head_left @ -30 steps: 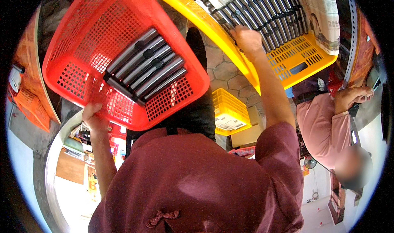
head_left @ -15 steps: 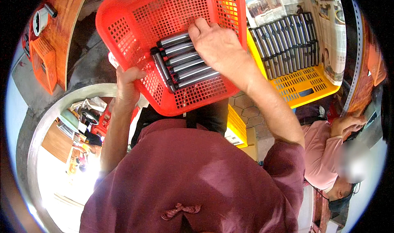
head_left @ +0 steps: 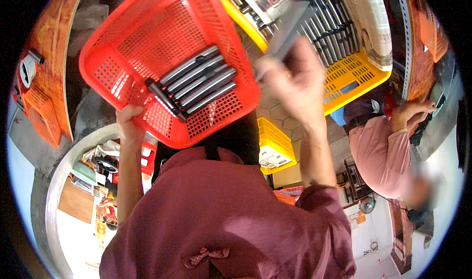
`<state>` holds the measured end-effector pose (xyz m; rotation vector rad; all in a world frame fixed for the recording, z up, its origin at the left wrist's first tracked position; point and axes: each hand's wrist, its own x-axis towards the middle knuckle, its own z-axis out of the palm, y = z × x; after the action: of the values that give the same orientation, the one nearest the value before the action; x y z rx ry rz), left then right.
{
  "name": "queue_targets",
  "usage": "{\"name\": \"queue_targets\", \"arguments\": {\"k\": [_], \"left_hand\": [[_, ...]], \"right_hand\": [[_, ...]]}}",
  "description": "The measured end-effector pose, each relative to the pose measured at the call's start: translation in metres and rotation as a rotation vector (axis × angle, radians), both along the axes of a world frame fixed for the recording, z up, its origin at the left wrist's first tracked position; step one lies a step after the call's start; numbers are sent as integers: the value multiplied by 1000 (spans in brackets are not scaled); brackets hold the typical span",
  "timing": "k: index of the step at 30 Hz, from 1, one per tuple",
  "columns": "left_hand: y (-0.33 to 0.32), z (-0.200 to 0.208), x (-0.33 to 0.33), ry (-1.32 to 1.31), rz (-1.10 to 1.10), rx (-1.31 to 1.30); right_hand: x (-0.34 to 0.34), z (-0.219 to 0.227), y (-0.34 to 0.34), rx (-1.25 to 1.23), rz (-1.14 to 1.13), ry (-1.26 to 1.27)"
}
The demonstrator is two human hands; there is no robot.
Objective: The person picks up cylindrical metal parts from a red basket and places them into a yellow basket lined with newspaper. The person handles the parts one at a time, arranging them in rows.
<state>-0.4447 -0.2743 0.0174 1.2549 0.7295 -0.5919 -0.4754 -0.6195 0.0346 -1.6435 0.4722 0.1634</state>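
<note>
My left hand (head_left: 129, 124) is closed on the near left rim of a red plastic basket (head_left: 157, 28), which tilts in front of me. Inside it, several dark, shiny tubes (head_left: 199, 90) lie side by side, with one more tube (head_left: 166, 99) set crosswise at their left. My right hand (head_left: 302, 85) is to the right of the basket, gripping a dark grey tube (head_left: 291, 29), smeared by motion; whether it is one or more cannot be told. Beyond that hand stands a yellow crate (head_left: 356, 82) holding rows of similar tubes (head_left: 337, 31).
Newspaper (head_left: 373, 33) lines the yellow crate. A smaller yellow basket (head_left: 275, 144) is low beside my body. An orange basket (head_left: 42, 114) sits by a wooden board (head_left: 54, 48) at the left. Another person in a pink shirt (head_left: 376, 151) works at the right.
My right hand has left the red basket with a tube and moved right, over to the yellow crate. The red basket has shifted left in view. Fewer tubes lie in it.
</note>
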Motion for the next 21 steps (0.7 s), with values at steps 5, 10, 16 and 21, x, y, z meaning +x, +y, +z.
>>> {"name": "queue_targets", "arguments": {"k": [5,10,16,21], "left_hand": [[0,2,18,-38,-44,62],[-7,10,23,-26,-87,99],[7,3,21,58,-45,109],[19,-3,16,112,-50,135]], "right_hand": [[-57,-133,-55,180,-842,344],[-83,-225,-62,530,-1182,647],[-70,-227,-65,347,-785,1015],[-89,-249,-85,-823,466,664]]}}
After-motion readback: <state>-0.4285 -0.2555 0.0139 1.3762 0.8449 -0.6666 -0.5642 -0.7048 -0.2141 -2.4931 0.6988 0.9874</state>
